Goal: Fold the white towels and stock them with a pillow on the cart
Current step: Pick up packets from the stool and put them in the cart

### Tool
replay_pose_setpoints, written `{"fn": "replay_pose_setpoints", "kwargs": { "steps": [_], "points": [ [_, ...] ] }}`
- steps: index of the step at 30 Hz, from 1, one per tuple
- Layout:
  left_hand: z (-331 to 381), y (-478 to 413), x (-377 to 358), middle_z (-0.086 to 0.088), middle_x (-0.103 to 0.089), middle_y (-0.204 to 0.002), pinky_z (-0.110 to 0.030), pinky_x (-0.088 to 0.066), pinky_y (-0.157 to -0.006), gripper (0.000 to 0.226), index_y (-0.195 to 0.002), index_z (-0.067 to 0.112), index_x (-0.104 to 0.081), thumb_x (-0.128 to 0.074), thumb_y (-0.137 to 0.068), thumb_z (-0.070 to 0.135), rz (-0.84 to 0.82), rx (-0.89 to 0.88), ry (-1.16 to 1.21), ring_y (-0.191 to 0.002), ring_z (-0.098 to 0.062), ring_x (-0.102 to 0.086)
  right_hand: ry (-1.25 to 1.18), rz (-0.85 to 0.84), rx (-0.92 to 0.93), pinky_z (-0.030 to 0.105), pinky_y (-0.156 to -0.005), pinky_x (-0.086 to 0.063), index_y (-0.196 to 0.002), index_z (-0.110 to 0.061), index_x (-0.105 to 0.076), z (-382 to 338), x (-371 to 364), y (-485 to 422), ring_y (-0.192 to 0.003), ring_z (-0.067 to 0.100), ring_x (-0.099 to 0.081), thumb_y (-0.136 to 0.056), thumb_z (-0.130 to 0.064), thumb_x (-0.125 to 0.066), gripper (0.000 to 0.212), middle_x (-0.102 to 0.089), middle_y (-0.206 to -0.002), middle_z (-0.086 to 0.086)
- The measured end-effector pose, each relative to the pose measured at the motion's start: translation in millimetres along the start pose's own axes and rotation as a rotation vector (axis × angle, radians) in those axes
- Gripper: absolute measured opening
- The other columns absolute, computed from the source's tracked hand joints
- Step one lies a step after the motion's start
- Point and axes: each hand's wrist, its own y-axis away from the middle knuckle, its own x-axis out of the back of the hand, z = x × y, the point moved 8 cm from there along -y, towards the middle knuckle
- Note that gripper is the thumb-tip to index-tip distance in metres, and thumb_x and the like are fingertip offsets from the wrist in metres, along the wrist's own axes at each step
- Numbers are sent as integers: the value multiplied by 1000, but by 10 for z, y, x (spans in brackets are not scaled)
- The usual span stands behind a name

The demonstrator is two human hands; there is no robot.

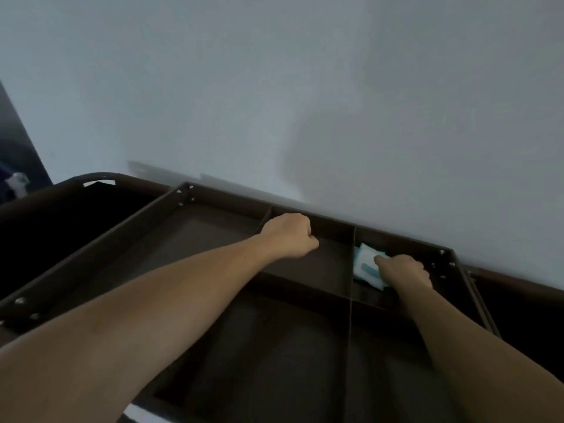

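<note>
A dark brown cart point(100, 245) stands against a pale wall, its top tray split by dividers into several compartments. My left hand point(288, 236) is curled into a fist over the back middle compartment, close to the tray's far wall; nothing shows inside it. My right hand point(404, 270) reaches into the back right compartment, and its curled fingers grip small white and teal packets point(364, 264) lying there. No towel or pillow is in view.
The pale wall point(305, 102) rises right behind the cart. A dark bag opening point(45, 227) hangs at the cart's left end under a curved handle point(94, 176). Another dark section point(518, 306) lies at the right end. A white edge point(137, 413) shows at the bottom.
</note>
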Motion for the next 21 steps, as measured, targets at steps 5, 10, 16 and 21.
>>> {"fn": "replay_pose_setpoints", "kwargs": {
  "steps": [5, 10, 16, 21],
  "points": [
    [-677, 414, 477, -2, -69, -87, -35, -54, -70, 27, -86, 14, -70, -57, -88, 38, 88, 9, -7, -80, -20, -65, 63, 195, 177, 47, -100, -39, -138, 0, -47, -849, 230, 710, -127, 41, -40, -94, -46, -47, 64, -43, -140, 23],
    [-1757, 1098, 1063, 1, -66, -93, -39, -55, -79, 26, -99, 18, -68, -57, -90, 39, 117, 34, -34, -83, -18, -62, 132, 143, 422, 42, -89, -43, -121, -6, -61, -2120, -406, 1744, -114, 38, -49, -92, -50, -51, 53, -53, -128, 21],
    [-3371, 2000, 1832, -2, -67, -98, -41, -55, -83, 28, -101, 15, -67, -58, -88, 39, 139, 214, -70, -89, -23, -63, 108, -36, 716, 46, -90, -52, -87, -17, -65, -3558, -1449, 2959, -97, 32, -59, -74, -66, -46, 54, -65, -99, 9],
    [-4420, 2538, 2324, -3, -65, -103, -37, -54, -81, 34, -109, 14, -66, -58, -88, 39, 227, 358, -105, -90, -23, -61, 126, -80, 937, 46, -95, -51, -109, -20, -67, -4575, -2035, 3865, -106, 31, -59, -82, -64, -50, 54, -65, -106, 6]
  ]
}}
